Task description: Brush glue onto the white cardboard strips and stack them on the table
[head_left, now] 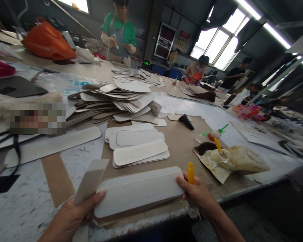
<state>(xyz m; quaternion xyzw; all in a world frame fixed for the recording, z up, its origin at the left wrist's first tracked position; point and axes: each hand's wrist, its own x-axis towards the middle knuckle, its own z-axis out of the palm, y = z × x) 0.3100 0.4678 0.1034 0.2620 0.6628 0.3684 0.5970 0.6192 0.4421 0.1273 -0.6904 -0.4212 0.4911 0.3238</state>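
My left hand (74, 215) pinches a grey strip (91, 181) that stands up from the table edge, and its thumb rests on the left end of a long white rounded piece (138, 191). My right hand (198, 193) grips a glue bottle with a yellow nozzle (190, 173) and touches the right end of that white piece. The piece lies flat on brown backing near the front edge of the table.
A small stack of similar white pieces (137, 144) lies just behind. A large heap of cut pieces (116, 101) sits further back. A glue-stained wrapped bundle (232, 159) and small bottles (212, 134) lie at right. Other people (118, 33) work at the far side.
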